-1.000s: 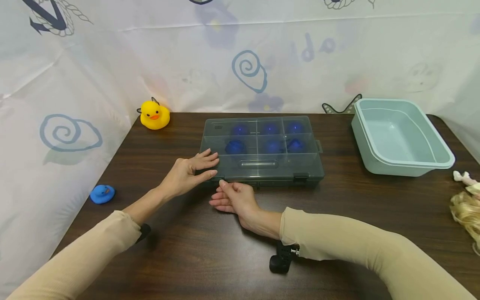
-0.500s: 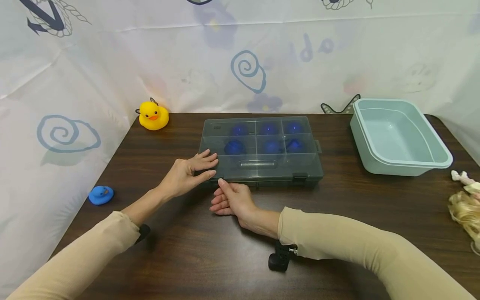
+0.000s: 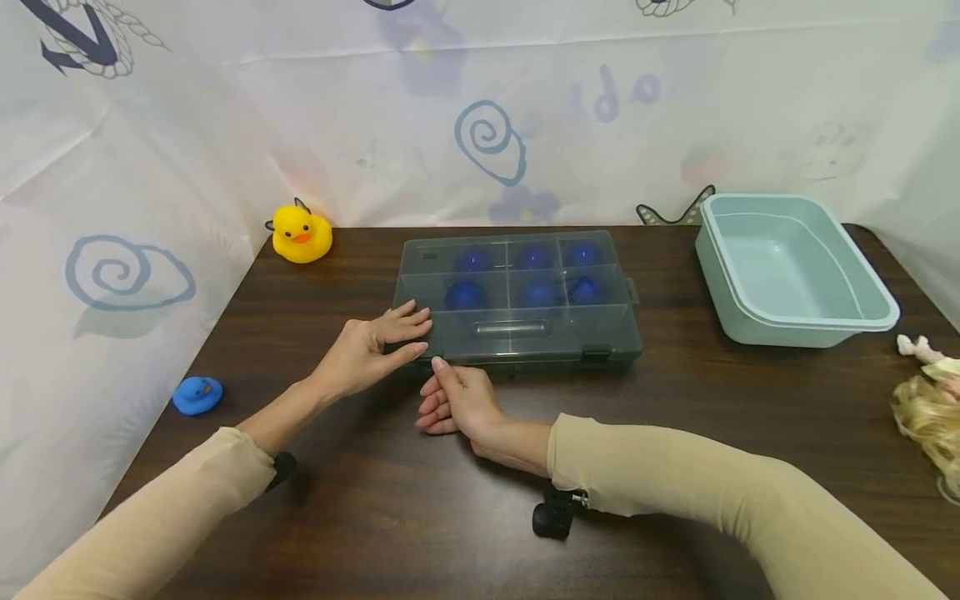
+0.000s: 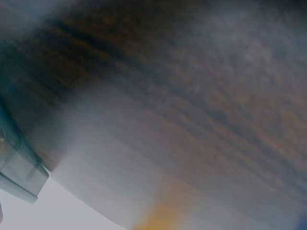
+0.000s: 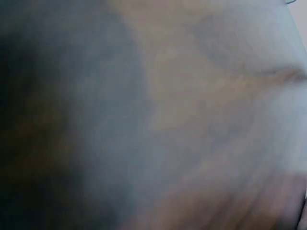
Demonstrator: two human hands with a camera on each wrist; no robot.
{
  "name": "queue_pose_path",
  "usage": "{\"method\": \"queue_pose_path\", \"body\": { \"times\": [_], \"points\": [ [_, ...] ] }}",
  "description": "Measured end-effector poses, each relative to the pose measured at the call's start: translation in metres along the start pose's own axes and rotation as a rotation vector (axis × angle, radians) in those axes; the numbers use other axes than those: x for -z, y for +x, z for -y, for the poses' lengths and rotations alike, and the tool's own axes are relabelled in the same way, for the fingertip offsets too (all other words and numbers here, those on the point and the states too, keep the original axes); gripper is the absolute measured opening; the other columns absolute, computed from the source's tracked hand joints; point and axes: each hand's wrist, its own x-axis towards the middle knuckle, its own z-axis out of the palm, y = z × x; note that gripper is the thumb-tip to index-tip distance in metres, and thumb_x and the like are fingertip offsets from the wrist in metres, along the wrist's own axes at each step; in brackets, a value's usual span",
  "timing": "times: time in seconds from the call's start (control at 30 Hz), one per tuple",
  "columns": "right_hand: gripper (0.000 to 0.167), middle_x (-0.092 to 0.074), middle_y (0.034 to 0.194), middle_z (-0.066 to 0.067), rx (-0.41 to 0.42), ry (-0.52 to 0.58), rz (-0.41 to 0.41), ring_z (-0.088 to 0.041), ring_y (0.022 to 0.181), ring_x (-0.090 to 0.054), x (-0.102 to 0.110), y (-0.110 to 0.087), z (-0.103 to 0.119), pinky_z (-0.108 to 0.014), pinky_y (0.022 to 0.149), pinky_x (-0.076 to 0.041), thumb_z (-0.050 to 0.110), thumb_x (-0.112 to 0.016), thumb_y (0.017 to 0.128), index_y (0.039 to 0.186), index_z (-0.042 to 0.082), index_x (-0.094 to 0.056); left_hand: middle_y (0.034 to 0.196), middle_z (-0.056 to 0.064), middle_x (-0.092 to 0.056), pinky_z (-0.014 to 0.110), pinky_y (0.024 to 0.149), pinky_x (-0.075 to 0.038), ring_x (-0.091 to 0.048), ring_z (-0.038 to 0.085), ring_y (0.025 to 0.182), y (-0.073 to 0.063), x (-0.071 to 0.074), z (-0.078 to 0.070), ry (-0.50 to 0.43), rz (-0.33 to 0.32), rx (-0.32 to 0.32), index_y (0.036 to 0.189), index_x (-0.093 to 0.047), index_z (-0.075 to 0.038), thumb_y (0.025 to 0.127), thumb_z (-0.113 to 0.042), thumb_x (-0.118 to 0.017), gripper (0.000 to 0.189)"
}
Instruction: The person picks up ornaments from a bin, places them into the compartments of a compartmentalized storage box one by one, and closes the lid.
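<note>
A grey translucent compartment box (image 3: 517, 329) lies on the table with its lid down. Several dark blue round objects (image 3: 465, 295) show through the lid in separate compartments; their exact kind is hard to make out. My left hand (image 3: 367, 350) rests on the box's front left corner, fingers stretched over the lid. Just below that corner, my right hand (image 3: 465, 404) puts its thumb tip to the left front latch, its other fingers loosely bent beneath and holding nothing. In the left wrist view a corner of the box (image 4: 26, 172) appears at the left edge. The right wrist view is blurred.
A yellow rubber duck (image 3: 302, 236) stands at the back left, a small blue duck (image 3: 197, 396) at the left edge. A pale green basin (image 3: 795, 325) sits at the back right. A blond-haired doll (image 3: 926, 408) lies partly in view at the right edge.
The head view has shifted slightly, moving the whole scene a little left. Both hands keep their places at the box, and its lid stays down.
</note>
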Motion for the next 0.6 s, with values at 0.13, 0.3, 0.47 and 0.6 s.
{"method": "queue_pose_path", "body": {
  "times": [0.13, 0.3, 0.47, 0.6],
  "points": [
    [0.044, -0.061, 0.066, -0.004, -0.064, -0.008, 0.067, -0.013, 0.057, -0.065, 0.009, -0.003, 0.006, -0.036, 0.063, -0.060, 0.032, -0.039, 0.102, 0.095, -0.007, -0.058, 0.125, 0.010, -0.060, 0.038, 0.095, -0.049, -0.046, 0.027, 0.129, 0.000, 0.002, -0.001, 0.013, 0.013, 0.030, 0.118, -0.065, -0.004, 0.083, -0.015, -0.072, 0.038],
    [0.037, -0.062, 0.074, -0.005, -0.013, -0.078, 0.166, -0.014, 0.066, -0.066, 0.045, -0.018, 0.031, -0.037, 0.069, -0.059, 0.022, -0.040, 0.102, 0.104, -0.013, -0.055, 0.124, 0.009, -0.062, 0.019, 0.039, -0.039, -0.049, 0.026, 0.127, 0.005, 0.013, -0.005, 0.060, 0.074, 0.058, 0.115, -0.068, -0.006, 0.081, -0.019, -0.074, 0.036],
    [0.031, -0.065, 0.083, -0.016, 0.294, -0.228, 0.034, -0.015, 0.071, -0.068, 0.108, -0.025, 0.070, -0.032, 0.071, -0.059, 0.013, -0.043, 0.100, 0.107, -0.017, -0.053, 0.129, 0.012, -0.059, 0.021, 0.035, -0.025, -0.051, 0.027, 0.125, 0.016, 0.026, -0.006, 0.132, 0.131, 0.069, 0.121, -0.064, -0.006, 0.085, -0.021, -0.070, 0.039],
    [0.027, -0.064, 0.097, -0.023, 0.589, -0.636, -0.216, -0.019, 0.081, -0.066, 0.163, -0.022, 0.101, -0.028, 0.073, -0.057, 0.013, -0.049, 0.098, 0.109, -0.011, -0.057, 0.139, 0.017, -0.048, 0.028, 0.055, -0.050, -0.060, 0.032, 0.111, 0.032, 0.034, -0.005, 0.234, 0.073, 0.087, 0.135, -0.051, -0.004, 0.090, -0.024, -0.064, 0.051]
  ]
}}
